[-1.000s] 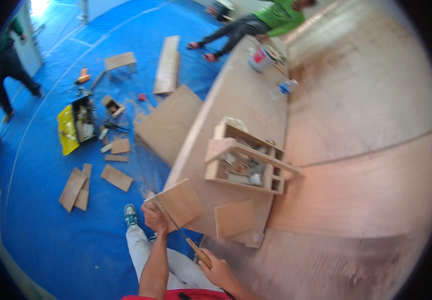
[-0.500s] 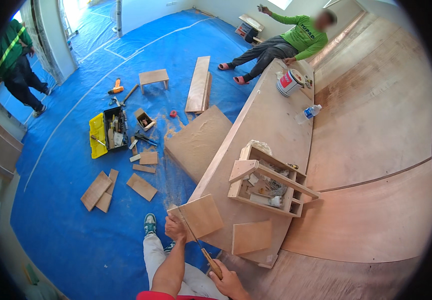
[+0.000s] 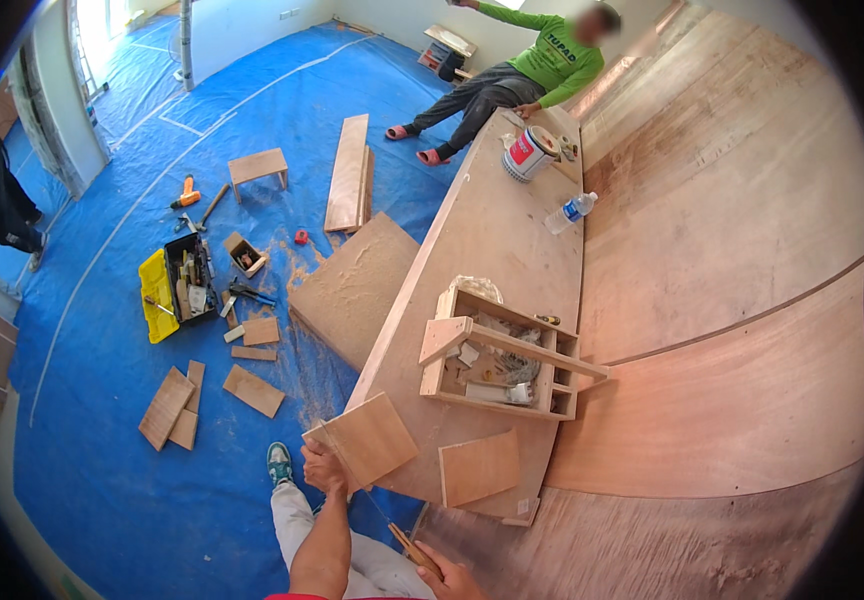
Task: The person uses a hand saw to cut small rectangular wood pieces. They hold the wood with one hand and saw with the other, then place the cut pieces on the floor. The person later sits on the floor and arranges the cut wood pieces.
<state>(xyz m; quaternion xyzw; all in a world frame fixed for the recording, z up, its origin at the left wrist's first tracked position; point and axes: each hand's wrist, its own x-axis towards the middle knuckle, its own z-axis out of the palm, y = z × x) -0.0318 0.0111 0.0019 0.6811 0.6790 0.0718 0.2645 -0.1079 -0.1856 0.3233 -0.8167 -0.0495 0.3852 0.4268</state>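
A square plywood board (image 3: 377, 445) lies at the near end of the long wooden bench, its left part jutting past the edge. My left hand (image 3: 324, 468) is closed on the board's near left corner, beside the cut. In my right hand (image 3: 452, 580) is the wooden handle of a handsaw (image 3: 412, 549). Its thin blade slants up from the handle to the board's left side, where the cut runs; part of the blade is hard to make out. To the right, a second plywood piece (image 3: 480, 467) lies on the bench.
On the bench (image 3: 482, 240) stand a wooden tool caddy (image 3: 432, 340), a water bottle (image 3: 571, 213) and a bucket (image 3: 529, 153). A person in green (image 3: 562, 60) sits at its far end. The blue floor sheet holds a toolbox (image 3: 159, 295), a drill (image 3: 187, 192) and offcuts (image 3: 254, 390).
My right hand has drawn the saw back toward me. My left hand stays on the board. The whole view has shifted, and the person at the far left shows less.
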